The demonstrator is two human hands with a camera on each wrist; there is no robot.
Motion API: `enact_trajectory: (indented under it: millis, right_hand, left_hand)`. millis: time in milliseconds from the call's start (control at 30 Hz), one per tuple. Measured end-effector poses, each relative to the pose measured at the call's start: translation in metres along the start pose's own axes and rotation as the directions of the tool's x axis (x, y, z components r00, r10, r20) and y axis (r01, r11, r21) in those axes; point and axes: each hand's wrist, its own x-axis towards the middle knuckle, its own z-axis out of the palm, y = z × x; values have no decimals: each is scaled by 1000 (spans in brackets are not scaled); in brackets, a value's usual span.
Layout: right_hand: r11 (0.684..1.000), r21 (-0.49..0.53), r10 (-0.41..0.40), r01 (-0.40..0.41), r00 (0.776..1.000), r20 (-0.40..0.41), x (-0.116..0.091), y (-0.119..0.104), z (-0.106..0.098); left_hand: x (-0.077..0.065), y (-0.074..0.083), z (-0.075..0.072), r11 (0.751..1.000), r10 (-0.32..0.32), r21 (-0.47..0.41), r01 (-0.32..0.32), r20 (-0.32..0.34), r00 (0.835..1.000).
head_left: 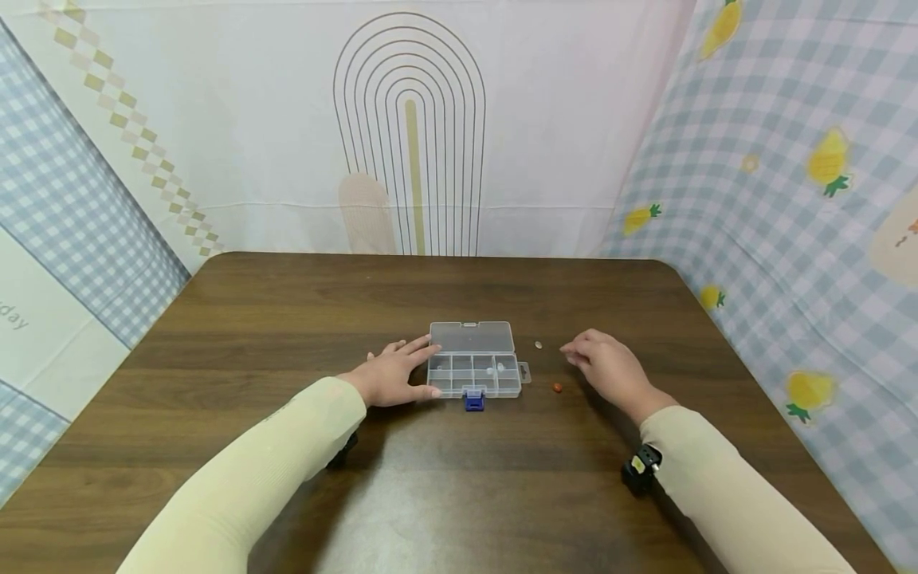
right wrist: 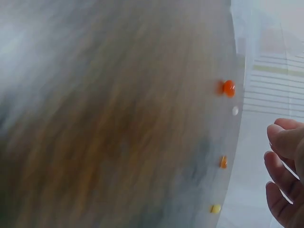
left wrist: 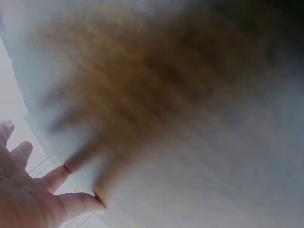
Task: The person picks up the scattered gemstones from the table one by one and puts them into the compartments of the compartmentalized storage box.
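A clear plastic compartment box point(head_left: 473, 381) lies on the table with its lid point(head_left: 472, 337) laid back and a blue latch point(head_left: 474, 401) at the front. Small whitish pieces sit in a few compartments. Along the box's left side, my left hand point(head_left: 390, 376) spreads straight fingers, thumb at the front corner and index finger near the hinge. To the right of the box, my right hand point(head_left: 610, 368) hovers low with loosely bent fingers, thumb close to the index finger; nothing shows between them. Nearest it lie a reddish-orange bead point(head_left: 557, 387) and a pale bead point(head_left: 538, 345).
In the right wrist view, an amber piece point(right wrist: 223, 162) and a yellow piece point(right wrist: 215, 209) also lie on the table; in the head view the right hand hides them. A hanging tab point(head_left: 525, 372) juts from the box's right side. Patterned cloth point(head_left: 287, 119) hangs behind the table.
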Motion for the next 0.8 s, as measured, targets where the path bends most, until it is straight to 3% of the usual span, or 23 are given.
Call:
enact_trajectory:
  millis: [800]
  right_hand:
    - [996,87,-12,14,1000,-26,37,-45,9]
  left_hand:
    - [1,-1,2,1000,-8,-13,8,-12,1000]
